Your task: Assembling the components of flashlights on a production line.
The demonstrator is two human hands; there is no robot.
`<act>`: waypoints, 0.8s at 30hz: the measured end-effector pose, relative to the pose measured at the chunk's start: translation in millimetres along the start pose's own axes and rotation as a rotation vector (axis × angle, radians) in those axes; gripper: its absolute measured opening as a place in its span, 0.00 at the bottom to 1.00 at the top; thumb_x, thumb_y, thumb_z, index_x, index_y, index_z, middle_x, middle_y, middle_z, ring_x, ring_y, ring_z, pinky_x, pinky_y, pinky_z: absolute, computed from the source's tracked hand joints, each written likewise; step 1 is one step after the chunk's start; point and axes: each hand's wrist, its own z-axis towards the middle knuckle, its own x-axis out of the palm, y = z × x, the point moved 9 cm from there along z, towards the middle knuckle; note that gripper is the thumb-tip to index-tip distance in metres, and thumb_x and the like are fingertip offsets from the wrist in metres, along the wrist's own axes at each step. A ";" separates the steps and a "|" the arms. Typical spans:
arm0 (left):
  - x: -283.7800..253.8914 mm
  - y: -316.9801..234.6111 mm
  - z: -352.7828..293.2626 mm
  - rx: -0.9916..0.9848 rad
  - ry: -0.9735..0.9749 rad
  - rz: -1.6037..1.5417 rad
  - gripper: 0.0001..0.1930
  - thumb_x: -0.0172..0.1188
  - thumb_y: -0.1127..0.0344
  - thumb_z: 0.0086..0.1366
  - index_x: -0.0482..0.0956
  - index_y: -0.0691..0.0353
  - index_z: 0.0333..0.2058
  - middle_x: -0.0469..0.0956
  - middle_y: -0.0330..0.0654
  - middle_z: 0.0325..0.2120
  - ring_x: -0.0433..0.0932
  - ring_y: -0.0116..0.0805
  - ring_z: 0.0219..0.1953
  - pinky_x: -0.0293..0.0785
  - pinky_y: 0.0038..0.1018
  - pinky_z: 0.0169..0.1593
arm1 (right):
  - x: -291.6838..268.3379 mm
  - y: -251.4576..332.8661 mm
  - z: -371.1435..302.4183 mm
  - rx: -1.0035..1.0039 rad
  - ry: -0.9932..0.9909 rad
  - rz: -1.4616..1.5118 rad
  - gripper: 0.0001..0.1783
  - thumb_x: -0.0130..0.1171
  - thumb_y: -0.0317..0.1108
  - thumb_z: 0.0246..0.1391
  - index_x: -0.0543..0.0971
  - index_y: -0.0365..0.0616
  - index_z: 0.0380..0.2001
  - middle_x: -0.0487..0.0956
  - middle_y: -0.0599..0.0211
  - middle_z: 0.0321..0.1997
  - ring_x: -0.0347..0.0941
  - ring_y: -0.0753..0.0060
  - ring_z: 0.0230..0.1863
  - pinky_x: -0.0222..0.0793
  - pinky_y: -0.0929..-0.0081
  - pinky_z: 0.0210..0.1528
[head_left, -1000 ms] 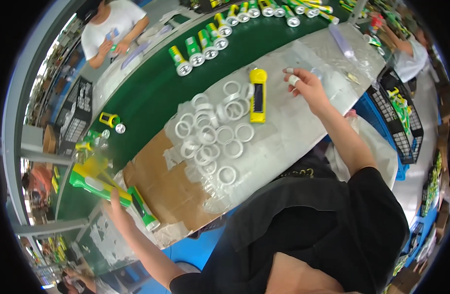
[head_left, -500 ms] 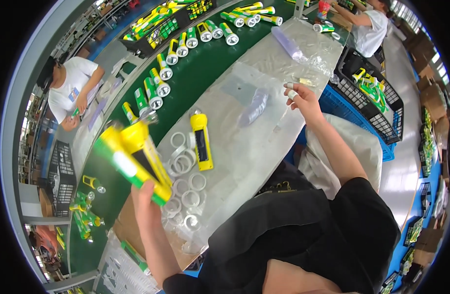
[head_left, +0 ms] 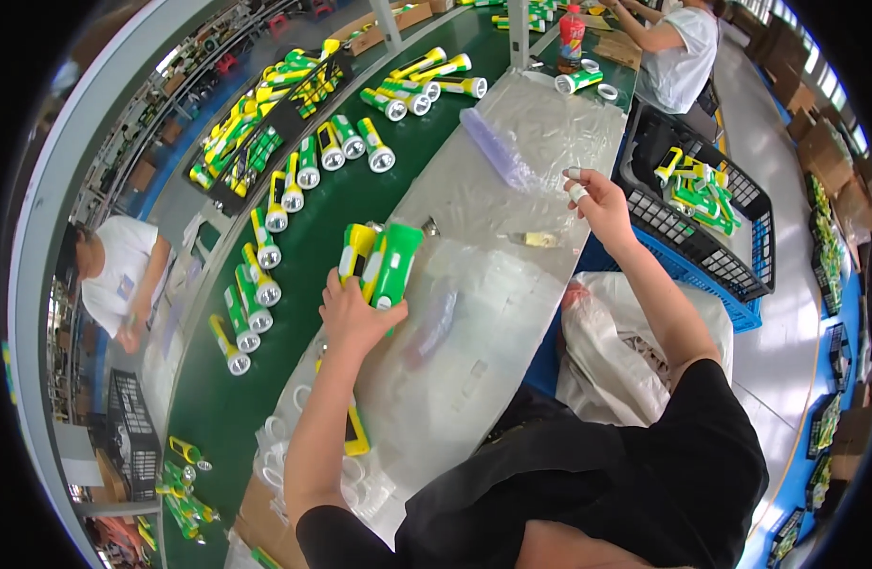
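Note:
My left hand is closed around a bunch of flashlights: a green one in front and yellow ones beside it. They are held over the left edge of the plastic-covered table; my fingers hide part of them. My right hand hovers at the table's right side, fingers bent and apart, white wraps on some, with nothing visible in it. Under my left forearm lies a yellow flashlight, partly hidden. White rings are scattered near it. Purplish clear plastic sleeves lie farther up.
On the green surface to the left stand several flashlights in a curved row. A black crate with flashlights is at right, above a blue one. A red-labelled bottle stands at the far end. Two other people work nearby.
My left hand has swung the flashlights from the lower left, over the green surface, rightward and farther up the table. My right hand stays beside the table's right edge. The head view has shifted.

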 end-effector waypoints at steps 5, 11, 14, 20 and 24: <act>17.9 -9.8 7.9 0.110 0.024 0.093 0.46 0.70 0.41 0.41 0.71 0.74 0.50 0.52 0.62 0.64 0.60 0.58 0.62 0.63 0.50 0.59 | -39.1 -19.0 63.9 -0.225 -0.127 -0.388 0.17 0.59 0.29 0.52 0.75 0.41 0.47 0.78 0.69 0.37 0.74 0.78 0.32 0.69 0.78 0.32; 10.2 -26.4 2.0 0.319 -0.027 -0.094 0.49 0.73 0.45 0.42 0.61 0.44 0.64 0.50 0.65 0.64 0.60 0.63 0.60 0.63 0.55 0.55 | -74.1 -37.7 184.6 -0.379 -0.367 -1.089 0.32 0.62 0.29 0.41 0.70 0.42 0.54 0.70 0.56 0.57 0.68 0.51 0.55 0.68 0.59 0.53; 14.2 -24.1 5.4 0.385 -0.035 -0.027 0.49 0.72 0.46 0.43 0.61 0.46 0.65 0.52 0.64 0.63 0.61 0.62 0.59 0.64 0.55 0.54 | -71.7 -49.1 239.3 -0.170 -0.319 -1.363 0.39 0.62 0.29 0.43 0.63 0.46 0.62 0.63 0.59 0.67 0.60 0.53 0.66 0.64 0.57 0.62; 16.1 -20.7 13.1 0.395 -0.007 -0.005 0.49 0.72 0.46 0.43 0.60 0.49 0.64 0.51 0.65 0.62 0.61 0.64 0.58 0.63 0.53 0.54 | -65.7 -76.7 302.5 -0.242 -0.317 -1.577 0.37 0.49 0.24 0.53 0.60 0.60 0.67 0.56 0.68 0.73 0.58 0.52 0.68 0.64 0.53 0.61; 16.3 -21.6 17.8 0.415 0.006 0.008 0.50 0.73 0.46 0.41 0.61 0.49 0.64 0.51 0.65 0.62 0.61 0.63 0.58 0.63 0.53 0.54 | -63.5 -93.9 319.3 -0.248 -0.260 -1.551 0.36 0.50 0.24 0.53 0.61 0.62 0.66 0.61 0.72 0.70 0.61 0.56 0.66 0.66 0.55 0.60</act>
